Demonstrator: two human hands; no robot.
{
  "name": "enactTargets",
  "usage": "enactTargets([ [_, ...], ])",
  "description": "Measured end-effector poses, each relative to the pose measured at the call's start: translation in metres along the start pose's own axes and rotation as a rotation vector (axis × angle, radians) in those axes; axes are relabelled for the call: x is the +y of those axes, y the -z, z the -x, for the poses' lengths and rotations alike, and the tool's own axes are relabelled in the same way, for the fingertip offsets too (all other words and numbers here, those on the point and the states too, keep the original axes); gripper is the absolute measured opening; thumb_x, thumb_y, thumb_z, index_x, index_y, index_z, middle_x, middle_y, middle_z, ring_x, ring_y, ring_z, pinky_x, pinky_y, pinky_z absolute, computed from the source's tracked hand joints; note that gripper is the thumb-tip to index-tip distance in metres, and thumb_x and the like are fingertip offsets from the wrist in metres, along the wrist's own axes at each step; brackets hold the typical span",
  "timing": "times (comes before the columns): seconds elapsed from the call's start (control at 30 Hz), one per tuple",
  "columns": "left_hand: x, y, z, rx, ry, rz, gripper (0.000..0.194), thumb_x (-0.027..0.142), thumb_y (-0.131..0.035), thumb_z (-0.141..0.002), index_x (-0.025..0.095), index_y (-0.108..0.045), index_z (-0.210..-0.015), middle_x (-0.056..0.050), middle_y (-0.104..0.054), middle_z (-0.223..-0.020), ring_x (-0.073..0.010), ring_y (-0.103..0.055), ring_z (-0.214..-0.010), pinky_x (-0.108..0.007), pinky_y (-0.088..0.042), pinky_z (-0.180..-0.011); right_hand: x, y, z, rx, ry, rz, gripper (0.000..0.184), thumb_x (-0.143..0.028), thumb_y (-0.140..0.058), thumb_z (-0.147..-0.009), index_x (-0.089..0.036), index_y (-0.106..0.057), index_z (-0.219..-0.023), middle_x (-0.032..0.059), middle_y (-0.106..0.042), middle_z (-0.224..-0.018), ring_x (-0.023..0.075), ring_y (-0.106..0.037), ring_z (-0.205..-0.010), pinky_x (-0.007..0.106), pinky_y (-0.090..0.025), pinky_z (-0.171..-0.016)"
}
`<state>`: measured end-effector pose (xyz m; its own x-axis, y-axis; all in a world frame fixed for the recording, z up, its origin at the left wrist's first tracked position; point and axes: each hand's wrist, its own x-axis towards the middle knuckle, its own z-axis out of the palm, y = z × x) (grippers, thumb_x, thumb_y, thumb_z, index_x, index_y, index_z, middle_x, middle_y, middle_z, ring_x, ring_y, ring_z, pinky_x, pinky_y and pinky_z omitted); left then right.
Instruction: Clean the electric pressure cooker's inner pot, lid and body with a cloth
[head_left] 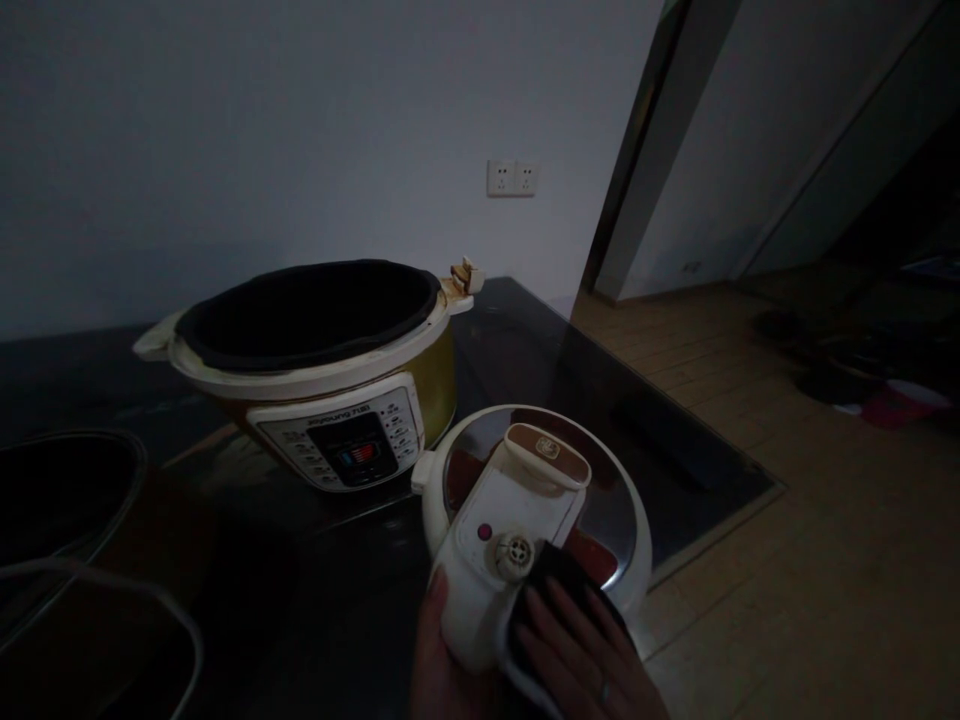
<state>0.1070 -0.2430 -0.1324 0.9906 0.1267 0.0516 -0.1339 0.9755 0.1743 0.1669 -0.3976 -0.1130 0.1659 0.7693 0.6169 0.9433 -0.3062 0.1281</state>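
A round white pressure cooker lid (517,500) with a shiny metal top, a brown-capped handle and a steam valve (514,556) is tilted toward me over the table's near edge. My left hand (442,650) grips the lid's near end from below, thumb along its left side. Pressed flat on the lid beside the valve, my right hand (577,640) has a dark cloth (559,580) under its fingers; a ring shows on one finger. Behind the lid stands the cooker body (337,400), lidless, with a dark inner pot (307,315) and a front control panel.
The dark glossy table (645,460) ends at a corner on the right, above a wooden floor (750,620). At left is a dark round pot (67,520) with a pale cord (150,590) near it. A wall socket (513,178) sits behind. A pinkish basin (904,402) lies far right.
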Motion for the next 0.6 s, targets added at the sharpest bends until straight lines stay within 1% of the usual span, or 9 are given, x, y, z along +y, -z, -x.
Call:
enactTargets([
  [0.07, 0.004, 0.001, 0.002, 0.013, 0.067, -0.024, 0.042, 0.034, -0.033, -0.096, 0.021, -0.066, -0.118, -0.006, -0.068, -0.116, -0.0258, -0.059, -0.116, -0.041, -0.039, -0.106, -0.010, -0.003, -0.001, 0.011, 0.054, 0.002, 0.037, -0.024, -0.045, -0.094, -0.025, -0.052, -0.131, -0.0032, -0.063, -0.119, 0.0143, -0.051, -0.122, 0.033, -0.022, -0.114],
  [0.1, 0.004, 0.001, 0.003, 0.012, 0.075, -0.025, 0.043, 0.033, -0.031, -0.097, 0.021, -0.066, -0.118, -0.005, -0.068, -0.116, -0.0258, -0.058, -0.116, -0.041, -0.038, -0.106, -0.012, -0.004, 0.000, 0.007, 0.043, -0.008, 0.038, -0.025, -0.047, -0.094, -0.027, -0.051, -0.131, -0.0040, -0.064, -0.119, 0.0139, -0.049, -0.123, 0.034, -0.019, -0.115],
  [0.13, 0.004, 0.002, 0.002, 0.001, 0.061, -0.021, 0.043, 0.032, -0.030, -0.097, 0.020, -0.065, -0.119, -0.005, -0.067, -0.117, -0.0250, -0.058, -0.116, -0.040, -0.037, -0.107, -0.013, -0.006, 0.004, 0.001, -0.005, -0.026, 0.039, -0.026, -0.047, -0.094, -0.028, -0.050, -0.133, -0.0039, -0.064, -0.120, 0.0139, -0.048, -0.125, 0.035, -0.017, -0.116],
  [0.2, 0.003, 0.003, 0.000, -0.038, -0.010, 0.001, 0.044, 0.031, -0.027, -0.098, 0.021, -0.064, -0.121, -0.006, -0.065, -0.121, -0.0223, -0.059, -0.115, -0.036, -0.035, -0.108, -0.007, -0.008, 0.014, -0.003, -0.151, -0.068, 0.043, -0.024, -0.044, -0.095, -0.029, -0.043, -0.138, -0.0013, -0.062, -0.123, 0.0153, -0.044, -0.127, 0.038, -0.018, -0.116],
  [0.3, -0.002, 0.006, -0.005, -0.085, -0.114, 0.049, 0.044, 0.034, -0.024, -0.099, 0.026, -0.058, -0.127, -0.006, -0.059, -0.128, -0.0202, -0.057, -0.117, -0.036, -0.029, -0.111, 0.012, -0.010, 0.031, 0.014, -0.368, -0.150, 0.053, -0.017, -0.040, -0.093, -0.030, -0.033, -0.144, 0.0028, -0.055, -0.134, 0.0204, -0.040, -0.131, 0.048, -0.020, -0.115],
  [0.37, -0.005, 0.007, -0.005, -0.075, -0.103, 0.063, 0.046, 0.038, -0.021, -0.099, 0.028, -0.056, -0.128, -0.006, -0.056, -0.131, -0.0211, -0.055, -0.120, -0.038, -0.025, -0.113, 0.028, -0.011, 0.037, 0.039, -0.487, -0.194, 0.059, -0.014, -0.040, -0.091, -0.034, -0.030, -0.145, 0.0016, -0.047, -0.142, 0.0235, -0.038, -0.132, 0.055, -0.020, -0.114],
  [0.43, -0.006, 0.008, -0.004, -0.061, -0.087, 0.077, 0.046, 0.040, -0.021, -0.099, 0.028, -0.054, -0.129, -0.005, -0.053, -0.133, -0.0209, -0.053, -0.122, -0.038, -0.022, -0.114, 0.044, -0.011, 0.036, 0.058, -0.586, -0.231, 0.061, -0.013, -0.039, -0.090, -0.037, -0.028, -0.145, 0.0004, -0.040, -0.146, 0.0254, -0.035, -0.134, 0.059, -0.021, -0.112],
  [0.5, -0.006, 0.009, -0.002, -0.038, -0.089, 0.090, 0.046, 0.041, -0.021, -0.099, 0.029, -0.052, -0.130, -0.005, -0.053, -0.134, -0.0200, -0.053, -0.122, -0.036, -0.021, -0.114, 0.061, -0.011, 0.031, 0.058, -0.646, -0.307, 0.057, -0.014, -0.038, -0.092, -0.036, -0.030, -0.144, 0.0011, -0.037, -0.148, 0.0256, -0.031, -0.136, 0.059, -0.023, -0.112],
  [0.6, -0.005, 0.010, 0.000, -0.041, -0.075, 0.076, 0.046, 0.041, -0.019, -0.099, 0.029, -0.050, -0.132, -0.004, -0.051, -0.136, -0.0203, -0.049, -0.125, -0.037, -0.018, -0.115, 0.091, -0.014, 0.018, 0.062, -0.767, -0.480, 0.046, -0.022, -0.040, -0.094, -0.032, -0.042, -0.139, 0.0028, -0.041, -0.146, 0.0228, -0.030, -0.137, 0.054, -0.025, -0.112],
])
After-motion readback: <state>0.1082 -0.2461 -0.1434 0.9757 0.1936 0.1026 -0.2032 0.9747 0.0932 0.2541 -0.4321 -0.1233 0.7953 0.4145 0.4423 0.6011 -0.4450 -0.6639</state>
